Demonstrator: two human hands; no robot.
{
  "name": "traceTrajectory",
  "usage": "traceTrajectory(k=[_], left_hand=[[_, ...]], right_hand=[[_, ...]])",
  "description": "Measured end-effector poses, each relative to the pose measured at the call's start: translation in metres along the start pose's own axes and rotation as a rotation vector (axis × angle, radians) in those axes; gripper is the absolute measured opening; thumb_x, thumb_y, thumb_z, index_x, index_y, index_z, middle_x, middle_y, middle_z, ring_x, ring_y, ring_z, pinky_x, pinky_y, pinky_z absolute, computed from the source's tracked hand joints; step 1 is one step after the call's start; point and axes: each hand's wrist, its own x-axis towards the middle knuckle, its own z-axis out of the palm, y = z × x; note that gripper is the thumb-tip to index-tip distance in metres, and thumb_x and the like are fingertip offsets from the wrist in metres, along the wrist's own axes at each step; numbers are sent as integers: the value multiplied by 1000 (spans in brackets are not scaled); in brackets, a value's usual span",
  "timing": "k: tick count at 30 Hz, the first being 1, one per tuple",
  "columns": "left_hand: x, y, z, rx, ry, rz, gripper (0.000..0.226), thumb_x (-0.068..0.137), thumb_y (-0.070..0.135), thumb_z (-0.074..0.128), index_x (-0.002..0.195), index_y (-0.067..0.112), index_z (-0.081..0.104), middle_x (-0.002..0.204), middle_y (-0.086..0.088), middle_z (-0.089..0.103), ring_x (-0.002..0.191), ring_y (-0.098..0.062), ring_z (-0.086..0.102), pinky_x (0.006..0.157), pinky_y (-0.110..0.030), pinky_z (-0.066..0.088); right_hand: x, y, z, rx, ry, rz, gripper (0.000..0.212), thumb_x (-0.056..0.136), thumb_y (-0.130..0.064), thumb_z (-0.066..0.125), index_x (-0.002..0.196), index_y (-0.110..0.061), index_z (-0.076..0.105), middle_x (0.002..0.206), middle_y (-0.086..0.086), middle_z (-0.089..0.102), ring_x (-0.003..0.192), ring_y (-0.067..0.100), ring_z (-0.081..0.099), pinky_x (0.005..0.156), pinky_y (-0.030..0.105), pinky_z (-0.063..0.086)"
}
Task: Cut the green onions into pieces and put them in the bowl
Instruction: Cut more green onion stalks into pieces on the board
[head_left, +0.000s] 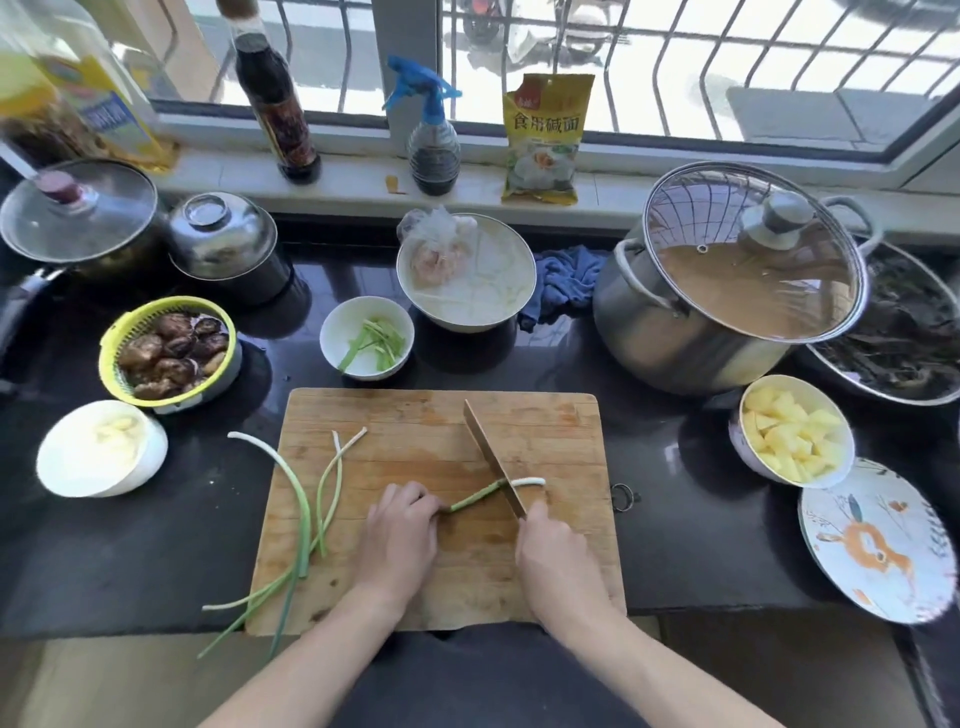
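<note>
On the wooden cutting board (415, 415) my left hand (399, 535) pins down a green onion (475, 497) by its green end. My right hand (558, 564) grips a knife (491, 457) whose blade rests across that onion near its white tip (530, 482). Three uncut green onions (301, 499) lie over the board's left edge, their green ends trailing past the counter's front. A small white bowl (332, 332) behind the board holds several cut green onion pieces (376, 343).
Around the board: a green basket of mushrooms (166, 351), a white lidded bowl (98, 449), a large white bowl with a plastic bag (467, 275), a steel pot with glass lid (727, 280), a bowl of potato chunks (792, 431), a deer-patterned plate (878, 540).
</note>
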Motion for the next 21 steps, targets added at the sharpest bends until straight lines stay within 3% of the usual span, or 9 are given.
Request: traceTrajectory(k=[4, 6, 10, 15, 21], left_hand=[[-2, -4, -3, -110, 2, -34, 24, 89, 6, 65, 108, 18, 73, 95, 8, 59, 94, -15, 51, 83, -31, 47], [-3, -7, -5, -180, 15, -83, 26, 90, 8, 65, 114, 15, 70, 101, 8, 58, 101, -14, 52, 88, -26, 44], [-5, -15, -6, -205, 22, -123, 23, 90, 13, 67, 113, 13, 67, 104, 5, 57, 104, -14, 54, 87, -24, 43], [-2, -18, -3, -193, 15, -84, 17, 90, 15, 66, 107, 14, 69, 99, 7, 56, 100, -14, 53, 86, -27, 46], [5, -19, -2, -89, 4, 4, 12, 83, 4, 67, 90, 12, 72, 83, 1, 53, 83, -25, 53, 71, -37, 48]], right_hand=[[10, -8, -13, 151, 4, -9, 16, 106, -25, 32, 106, -15, 45, 91, 13, 69, 88, 42, 64, 66, 45, 49], [1, -1, -15, 178, 38, -30, 16, 105, -30, 34, 101, -20, 45, 86, 11, 69, 84, 43, 62, 65, 47, 49], [-31, 11, -2, 137, 40, -85, 25, 103, -38, 35, 81, -31, 27, 68, 4, 59, 69, 42, 58, 55, 45, 38], [-39, 3, 15, 135, -74, -122, 21, 105, -36, 31, 86, -27, 32, 63, -1, 52, 59, 35, 50, 55, 43, 39], [-35, -24, 18, 47, -101, -61, 20, 106, -33, 29, 95, -19, 39, 82, 8, 68, 79, 38, 68, 67, 46, 55]])
